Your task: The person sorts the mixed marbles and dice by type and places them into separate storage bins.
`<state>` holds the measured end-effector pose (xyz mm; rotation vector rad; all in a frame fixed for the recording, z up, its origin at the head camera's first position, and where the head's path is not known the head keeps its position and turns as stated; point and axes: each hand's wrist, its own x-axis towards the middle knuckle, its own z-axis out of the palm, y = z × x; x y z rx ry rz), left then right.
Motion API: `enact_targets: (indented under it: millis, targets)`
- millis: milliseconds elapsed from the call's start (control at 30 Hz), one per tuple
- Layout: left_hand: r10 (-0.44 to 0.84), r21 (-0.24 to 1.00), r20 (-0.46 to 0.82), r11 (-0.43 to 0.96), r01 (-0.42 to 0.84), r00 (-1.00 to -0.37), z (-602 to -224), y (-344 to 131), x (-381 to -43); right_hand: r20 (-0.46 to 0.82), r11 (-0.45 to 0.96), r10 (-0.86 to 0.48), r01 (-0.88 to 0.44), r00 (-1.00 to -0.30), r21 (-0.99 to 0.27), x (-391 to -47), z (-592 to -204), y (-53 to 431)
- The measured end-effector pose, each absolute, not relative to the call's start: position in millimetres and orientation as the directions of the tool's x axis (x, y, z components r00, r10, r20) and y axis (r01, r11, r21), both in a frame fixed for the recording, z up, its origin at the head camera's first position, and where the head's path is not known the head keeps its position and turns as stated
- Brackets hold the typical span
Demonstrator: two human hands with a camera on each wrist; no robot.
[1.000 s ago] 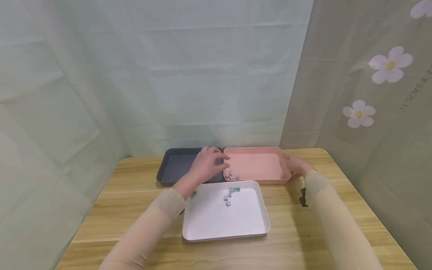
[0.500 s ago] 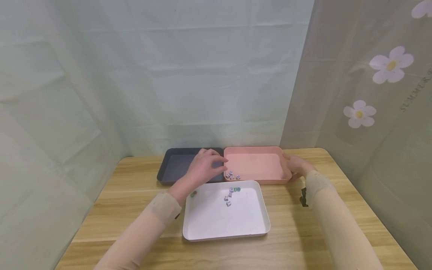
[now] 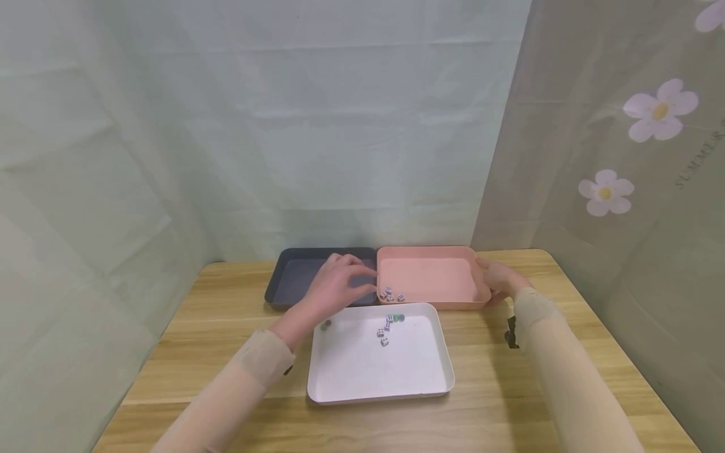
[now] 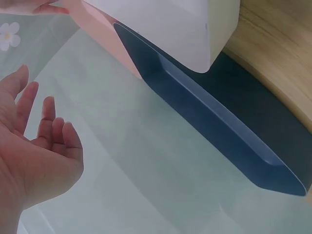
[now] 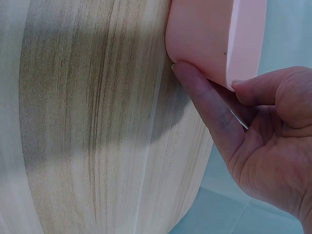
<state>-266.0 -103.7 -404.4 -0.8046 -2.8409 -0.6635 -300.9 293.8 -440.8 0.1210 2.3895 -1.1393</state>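
My right hand [image 3: 500,277] holds the right end of the pink tray [image 3: 430,272]. In the right wrist view its thumb lies at the rim and a finger touches the side wall [image 5: 200,34]. My left hand [image 3: 337,283] hovers over the right part of the dark blue tray [image 3: 294,277], palm bare and fingers loosely bent, as the left wrist view of the hand [image 4: 36,151] shows. Several small white dice [image 3: 387,296] lie in the pink tray's near left corner.
Nearer the person, a white tray [image 3: 368,374] bears several dice [image 3: 385,341], green and blue round pieces [image 3: 398,318], and small red and green pieces [image 3: 325,325] at its far left. The wooden table [image 3: 187,358] meets hanging cloth [image 3: 340,126] behind.
My left hand has drawn back leftward and slightly nearer, away from the pink tray's left edge. The right hand keeps its hold, and the dice lie as before.
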Motion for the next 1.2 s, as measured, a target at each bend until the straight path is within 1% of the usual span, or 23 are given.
enact_targets:
  millis: [433, 633, 733, 933, 1200]
  targets:
    - [0.456, 0.387, 0.196, 0.777, 0.496, -0.868, -407.1, -113.9, -251.2, -0.474, 0.668, -0.111, 0.288, -0.873, -0.686, -301.8, -441.6, 295.8]
    - [0.473, 0.380, 0.170, 0.778, 0.500, -0.864, -408.1, -115.6, -246.4, -0.474, 0.671, -0.111, 0.286, -0.874, -0.684, -305.2, -445.0, 299.4]
    - [0.498, 0.370, 0.184, 0.763, 0.529, -0.847, -408.6, -115.5, -244.7, -0.473, 0.670, -0.111, 0.285, -0.874, -0.685, -305.5, -445.3, 299.8]
    - [0.579, 0.325, 0.200, 0.722, 0.610, -0.791, -409.6, -115.4, -241.5, -0.460, 0.674, -0.117, 0.270, -0.880, -0.687, -302.9, -442.8, 298.4]
    - [0.642, 0.306, 0.193, 0.679, 0.667, -0.742, -412.6, -113.3, -238.7, -0.455, 0.681, -0.119, 0.261, -0.883, -0.684, -301.1, -442.1, 297.4]
